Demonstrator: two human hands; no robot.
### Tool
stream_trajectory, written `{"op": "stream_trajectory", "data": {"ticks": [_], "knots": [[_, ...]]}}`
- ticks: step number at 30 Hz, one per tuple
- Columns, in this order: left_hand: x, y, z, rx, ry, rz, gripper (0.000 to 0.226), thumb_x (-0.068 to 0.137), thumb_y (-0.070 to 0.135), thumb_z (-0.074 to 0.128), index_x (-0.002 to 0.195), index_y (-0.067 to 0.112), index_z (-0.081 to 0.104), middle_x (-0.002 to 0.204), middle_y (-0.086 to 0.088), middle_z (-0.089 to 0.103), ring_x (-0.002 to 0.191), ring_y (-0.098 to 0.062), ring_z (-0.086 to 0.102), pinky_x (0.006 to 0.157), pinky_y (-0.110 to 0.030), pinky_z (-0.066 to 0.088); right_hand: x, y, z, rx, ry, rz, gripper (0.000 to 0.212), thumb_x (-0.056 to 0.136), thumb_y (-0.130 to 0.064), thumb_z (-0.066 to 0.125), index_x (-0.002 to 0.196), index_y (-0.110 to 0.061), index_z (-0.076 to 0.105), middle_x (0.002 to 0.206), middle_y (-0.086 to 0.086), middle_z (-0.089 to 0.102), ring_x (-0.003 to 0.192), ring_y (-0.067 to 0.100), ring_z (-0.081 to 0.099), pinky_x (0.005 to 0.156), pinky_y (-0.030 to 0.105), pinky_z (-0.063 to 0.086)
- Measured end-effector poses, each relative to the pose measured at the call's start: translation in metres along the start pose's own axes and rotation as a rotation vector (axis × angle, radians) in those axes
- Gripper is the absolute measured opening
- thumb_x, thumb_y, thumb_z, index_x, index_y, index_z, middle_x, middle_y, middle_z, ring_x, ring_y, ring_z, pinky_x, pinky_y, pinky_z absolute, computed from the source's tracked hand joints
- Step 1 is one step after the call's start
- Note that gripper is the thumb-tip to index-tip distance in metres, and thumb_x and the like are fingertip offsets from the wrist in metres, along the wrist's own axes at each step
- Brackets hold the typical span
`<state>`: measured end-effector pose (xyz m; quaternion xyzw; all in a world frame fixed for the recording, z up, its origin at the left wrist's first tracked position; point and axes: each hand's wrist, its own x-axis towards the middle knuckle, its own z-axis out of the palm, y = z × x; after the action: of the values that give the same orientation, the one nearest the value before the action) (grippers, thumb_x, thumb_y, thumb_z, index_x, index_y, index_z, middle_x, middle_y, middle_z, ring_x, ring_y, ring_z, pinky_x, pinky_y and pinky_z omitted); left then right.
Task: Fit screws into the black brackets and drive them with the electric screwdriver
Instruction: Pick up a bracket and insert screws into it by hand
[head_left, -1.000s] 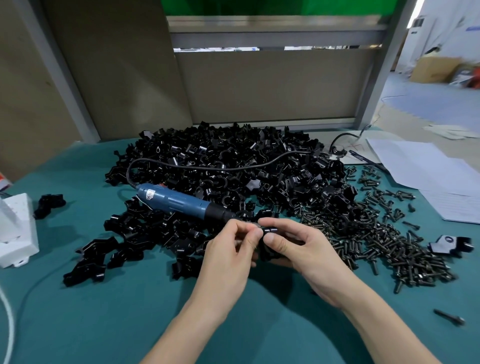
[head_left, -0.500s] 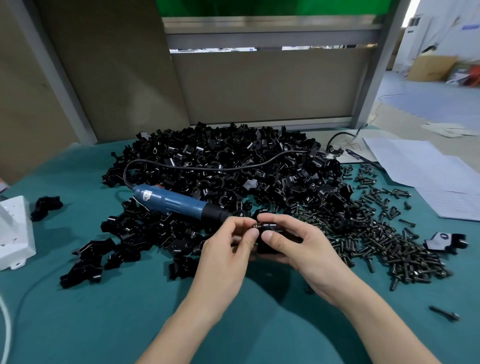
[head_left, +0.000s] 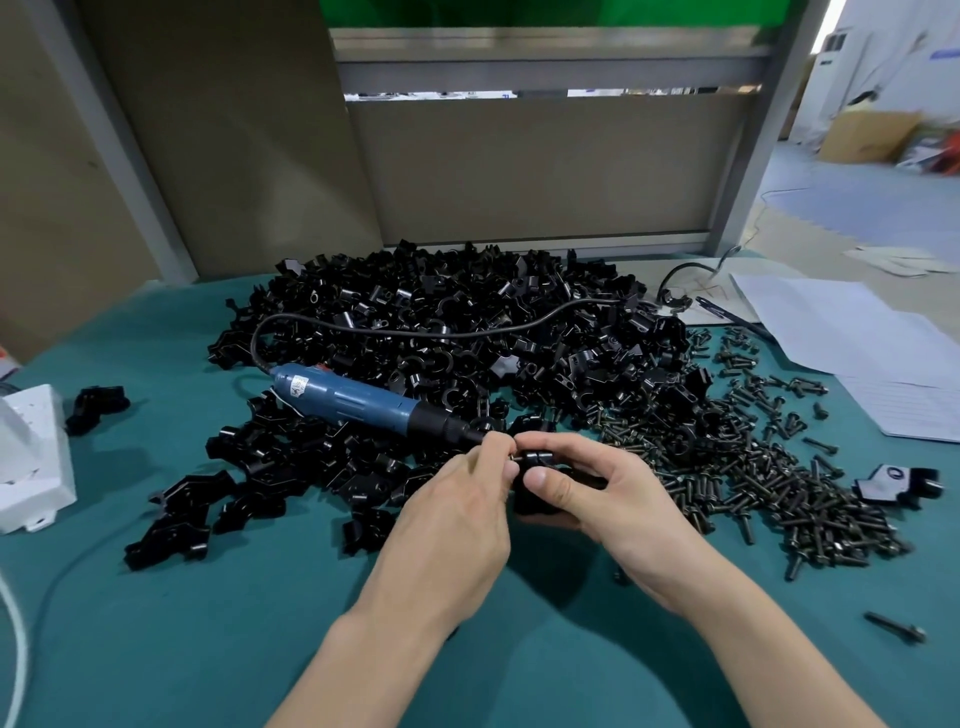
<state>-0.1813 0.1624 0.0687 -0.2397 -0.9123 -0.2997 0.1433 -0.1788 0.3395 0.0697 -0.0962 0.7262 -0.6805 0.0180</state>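
The right hand still grips one black bracket just above the surface. The left hand has hardly moved, its fingers pinching a screw into it. The electric screwdriver lies untouched, so driving likely comes next.

Since a second ago, left hand has nudged its pinch on the screw — only a short stub shows at the bracket. Thumb of right hand sits a bit lower, so more of the bracket top is exposed.
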Motion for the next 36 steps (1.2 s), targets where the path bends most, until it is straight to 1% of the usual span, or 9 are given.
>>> {"op": "stream_trajectory", "data": {"ticks": [4,11,15,17,21,26,30,33,36], "knots": [[0.002,0.004,-0.002,0.09,0.039,0.005,0.021,0.104,0.025,0.033,0.09,0.036,0.025,0.066,0.019,0.039,0.062,-0.01,0.042,0.053,-0.029,0.029,-0.002,-0.001,0.003,-0.056,0.005,-0.062,0.03,0.085,-0.034,0.073,0.113,-0.043,0.075,0.114,-0.016,0.076,0.109,0.002,0.07,0.09,0.014,0.053],[0.001,-0.007,0.002,-0.266,0.016,-0.176,0.035,0.102,0.055,0.028,0.079,0.033,0.043,0.058,0.012,0.053,0.053,-0.01,0.045,0.052,-0.034,0.034,0.0,-0.001,0.005,-0.224,0.009,-0.115,0.032,0.084,-0.041,0.072,0.116,-0.042,0.071,0.117,-0.029,0.072,0.116,-0.011,0.061,0.094,0.002,0.039],[0.004,-0.013,0.002,-0.439,0.031,-0.223,0.042,0.096,0.068,0.036,0.082,0.032,0.054,0.069,0.002,0.061,0.055,-0.004,0.048,0.051,-0.023,0.038,-0.001,0.001,0.001,-0.163,0.036,-0.111,0.029,0.087,-0.032,0.074,0.116,-0.038,0.072,0.114,-0.021,0.074,0.109,-0.004,0.067,0.09,0.008,0.047],[0.005,-0.013,0.002,-0.492,0.028,-0.232,0.046,0.097,0.066,0.037,0.08,0.026,0.054,0.073,-0.001,0.062,0.057,-0.005,0.05,0.055,-0.029,0.043,-0.001,0.001,0.001,-0.149,0.037,-0.098,0.027,0.09,-0.024,0.075,0.114,-0.036,0.073,0.111,-0.016,0.076,0.105,0.001,0.07,0.088,0.012,0.05],[0.006,-0.01,0.002,-0.538,-0.01,-0.259,0.036,0.101,0.057,0.042,0.081,0.03,0.056,0.075,0.007,0.065,0.063,-0.007,0.056,0.066,-0.039,0.05,-0.001,0.001,0.0,-0.19,0.031,-0.086,0.026,0.092,-0.017,0.075,0.115,-0.03,0.073,0.109,-0.018,0.076,0.102,-0.004,0.069,0.084,0.006,0.048],[0.008,-0.009,0.0,-0.607,-0.033,-0.274,0.012,0.101,0.033,0.057,0.09,0.036,0.058,0.085,0.01,0.066,0.079,-0.017,0.059,0.075,-0.035,0.05,-0.001,0.001,-0.003,-0.208,0.029,-0.09,0.025,0.092,-0.018,0.074,0.115,-0.028,0.073,0.107,-0.017,0.077,0.099,-0.004,0.07,0.082,0.004,0.047],[0.009,-0.007,0.0,-0.69,-0.031,-0.303,0.017,0.1,0.017,0.06,0.091,0.032,0.059,0.082,0.013,0.064,0.069,-0.004,0.056,0.064,-0.021,0.045,0.0,0.002,-0.002,-0.235,0.025,-0.107,0.026,0.089,-0.027,0.075,0.115,-0.032,0.073,0.108,-0.02,0.076,0.102,-0.005,0.069,0.084,0.004,0.046],[0.009,-0.001,-0.004,-0.82,-0.017,-0.378,0.006,0.099,0.028,0.06,0.097,0.022,0.059,0.077,0.005,0.063,0.059,-0.008,0.057,0.053,-0.02,0.047,-0.001,0.0,-0.003,-0.248,0.051,-0.131,0.029,0.083,-0.04,0.073,0.112,-0.039,0.073,0.109,-0.02,0.076,0.107,-0.003,0.068,0.089,0.007,0.045],[0.01,0.0,-0.005,-0.812,-0.072,-0.428,0.036,0.101,0.044,0.049,0.089,0.011,0.058,0.067,0.005,0.058,0.054,-0.012,0.053,0.045,-0.026,0.042,-0.002,-0.002,-0.003,-0.269,0.04,-0.143,0.029,0.083,-0.039,0.073,0.112,-0.039,0.072,0.109,-0.025,0.074,0.107,-0.009,0.065,0.089,0.002,0.041]]}}
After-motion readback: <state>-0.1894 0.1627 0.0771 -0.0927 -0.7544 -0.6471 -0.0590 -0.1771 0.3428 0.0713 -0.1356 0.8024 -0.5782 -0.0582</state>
